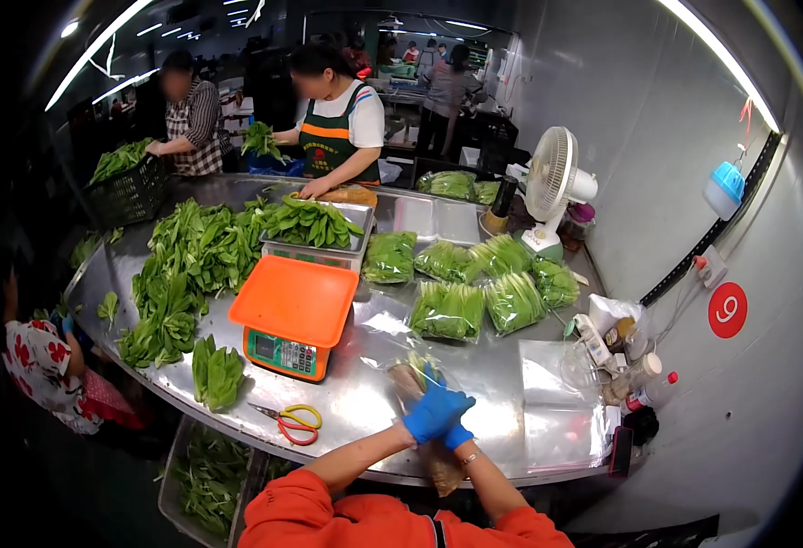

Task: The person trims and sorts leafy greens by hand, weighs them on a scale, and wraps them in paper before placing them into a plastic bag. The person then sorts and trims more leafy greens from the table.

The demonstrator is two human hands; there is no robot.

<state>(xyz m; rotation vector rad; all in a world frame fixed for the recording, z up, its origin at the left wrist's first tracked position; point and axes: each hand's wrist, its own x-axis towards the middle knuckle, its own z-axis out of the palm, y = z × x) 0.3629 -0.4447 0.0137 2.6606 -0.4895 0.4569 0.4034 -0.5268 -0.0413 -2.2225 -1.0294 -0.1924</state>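
My blue-gloved left hand [433, 411] lies over a long brown sleeve-like wrap [443, 470], its fingers closed around it. Pale green stems show at the wrap's far end, by the mouth of a clear plastic bag [400, 342]. My right hand [457, 437], gloved too, presses in close behind the left; most of its fingers are hidden. To the left lie scissors [299, 422] with red and yellow handles, and a loose bunch of leafy greens [217, 374]. An orange-topped digital scale [294, 301] stands beyond them.
Bagged greens [447, 309] sit ahead, near a white fan [550, 183]. Flat clear bags [557, 402] lie at right by bottles [653, 391]. A greens heap [178, 265] covers the left. Across the table, a co-worker [338, 128] handles greens at another scale [356, 239]. Below left is a crate [171, 489].
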